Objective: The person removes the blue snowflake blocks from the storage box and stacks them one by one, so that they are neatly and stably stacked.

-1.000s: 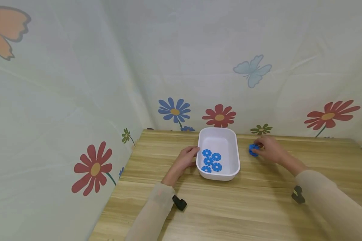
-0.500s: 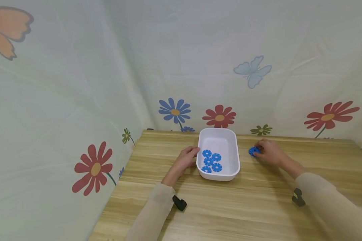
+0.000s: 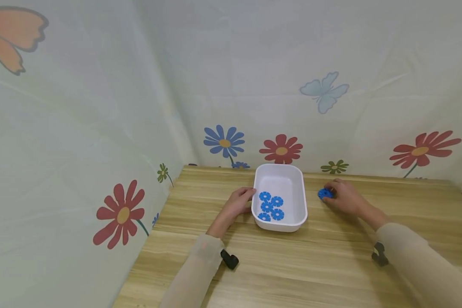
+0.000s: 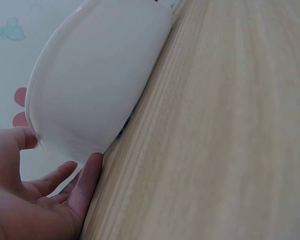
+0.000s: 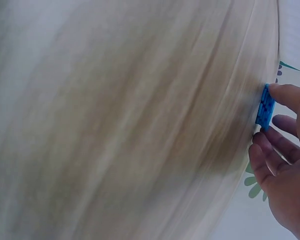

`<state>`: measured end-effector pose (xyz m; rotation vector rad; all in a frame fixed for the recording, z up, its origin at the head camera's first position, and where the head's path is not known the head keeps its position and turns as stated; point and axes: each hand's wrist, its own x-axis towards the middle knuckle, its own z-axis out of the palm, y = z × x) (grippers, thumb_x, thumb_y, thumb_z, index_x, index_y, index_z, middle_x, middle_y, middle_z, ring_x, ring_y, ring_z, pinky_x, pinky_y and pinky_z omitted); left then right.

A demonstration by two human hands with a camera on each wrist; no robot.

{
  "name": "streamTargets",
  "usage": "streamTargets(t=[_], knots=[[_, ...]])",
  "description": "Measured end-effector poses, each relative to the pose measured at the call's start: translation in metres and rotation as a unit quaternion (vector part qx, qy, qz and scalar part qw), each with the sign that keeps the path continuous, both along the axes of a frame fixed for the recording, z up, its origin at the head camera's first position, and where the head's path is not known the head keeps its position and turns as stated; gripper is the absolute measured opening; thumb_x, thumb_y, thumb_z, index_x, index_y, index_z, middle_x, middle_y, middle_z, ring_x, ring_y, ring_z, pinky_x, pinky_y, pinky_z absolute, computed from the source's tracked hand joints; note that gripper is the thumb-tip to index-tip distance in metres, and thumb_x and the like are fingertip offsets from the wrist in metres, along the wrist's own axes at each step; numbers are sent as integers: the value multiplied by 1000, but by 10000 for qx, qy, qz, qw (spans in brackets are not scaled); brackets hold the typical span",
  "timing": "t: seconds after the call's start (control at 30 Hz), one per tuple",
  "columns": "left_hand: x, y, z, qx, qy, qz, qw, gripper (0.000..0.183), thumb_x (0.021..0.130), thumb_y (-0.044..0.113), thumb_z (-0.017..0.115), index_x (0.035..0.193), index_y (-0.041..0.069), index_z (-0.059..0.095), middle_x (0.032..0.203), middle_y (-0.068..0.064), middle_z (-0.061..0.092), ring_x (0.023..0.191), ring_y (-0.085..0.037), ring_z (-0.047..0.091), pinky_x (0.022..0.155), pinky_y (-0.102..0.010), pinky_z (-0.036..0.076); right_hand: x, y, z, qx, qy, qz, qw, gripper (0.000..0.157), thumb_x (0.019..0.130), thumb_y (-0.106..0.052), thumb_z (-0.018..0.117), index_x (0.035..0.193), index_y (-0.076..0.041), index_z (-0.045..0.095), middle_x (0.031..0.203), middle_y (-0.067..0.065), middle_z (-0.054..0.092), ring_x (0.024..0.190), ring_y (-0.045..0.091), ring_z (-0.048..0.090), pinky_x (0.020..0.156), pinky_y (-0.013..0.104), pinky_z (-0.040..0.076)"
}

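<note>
In the head view, a white plastic tray (image 3: 304, 209) stands on the table. Several blue snowflake discs (image 3: 267, 207) lie flat in its near left part. My left hand (image 3: 236, 202) rests against the tray's left wall. The left wrist view has one fingertip at the rim and other fingers (image 4: 90, 180) touching the outer wall low down, none curled round it. To the right of the tray, my right hand (image 3: 346, 197) pinches a small stack of blue snowflake discs (image 5: 265, 107) near the tabletop. The thumb and a finger press its opposite edges; other fingers hang loosely curved below.
The wood-grain table (image 3: 277, 265) ends at a back edge close behind the tray. A pale cloth wall (image 3: 254, 77) printed with flowers and butterflies rises behind and to the left. Dark clip-like pieces (image 3: 229, 259) show at both sleeves.
My right hand has lowered slightly, and the blue discs it pinches have tilted from nearly facing me to lying flatter. The left hand and tray have stayed in place.
</note>
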<state>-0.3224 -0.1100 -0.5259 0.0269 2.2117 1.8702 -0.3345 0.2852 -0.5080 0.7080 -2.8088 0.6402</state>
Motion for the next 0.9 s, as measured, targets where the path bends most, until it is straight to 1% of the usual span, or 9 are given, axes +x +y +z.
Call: streamTargets(t=[0.13,0.4,0.7,0.9], knots=[[0,1,0,-54,34,-2,10000,59,106,53,58,147,11,59,142,-9,63,130,-25,62,100,-39,60,0,-1,0,-45,59,33,10000,39,89,-14,84,116,11,69,105,23,68,92,37,68,82,57,59],[-2,3,0,207,92,-1,9997,54,107,46,59,146,8,60,139,-12,64,127,-25,63,96,-38,62,-4,-2,-1,-11,93,47,9999,37,89,-13,84,116,9,69,106,23,69,95,38,68,84,58,58],[-2,2,2,108,46,27,9999,55,107,47,58,147,9,60,139,-10,64,127,-25,63,97,-38,62,-5,-4,0,78,93,42,9999,40,89,-16,85,116,8,69,110,25,71,99,41,68,89,60,57],[-2,2,1,108,29,50,9999,55,107,47,58,146,9,60,140,-10,64,128,-25,63,96,-38,62,-6,-5,-1,64,89,41,9999,40,88,-15,85,116,9,69,109,24,71,98,40,68,89,60,57]])
